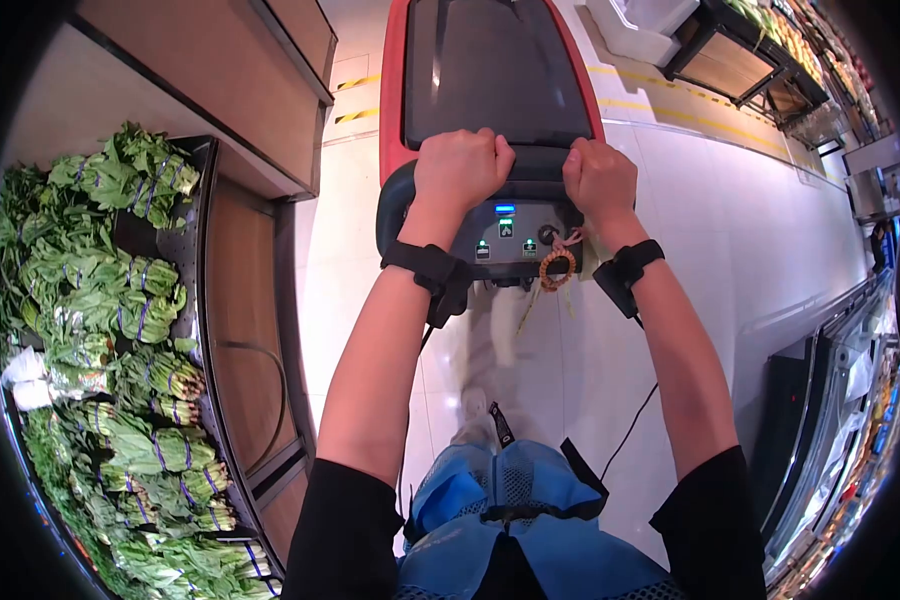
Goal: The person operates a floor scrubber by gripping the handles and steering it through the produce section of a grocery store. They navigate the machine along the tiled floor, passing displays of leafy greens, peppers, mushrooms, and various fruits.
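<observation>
A red and black floor-cleaning machine (495, 70) stands right in front of me on the tiled floor. My left hand (460, 168) is closed around the left part of its black handle, and my right hand (602, 178) is wrapped around the right part. Between my hands lies a control panel (505, 235) with a lit blue display and green indicator lights. Near my right wrist, an orange coiled band (557, 268) hangs from the key switch. Each wrist wears a black strap with a small device.
On the left, a shelf holds bundled leafy greens (150, 290) along a wooden panel (250, 310). To the right runs a refrigerated display case (830, 430). A produce stand (730, 60) and a white bin (640, 25) stand at the upper right. Yellow-striped tape (358, 115) marks the floor.
</observation>
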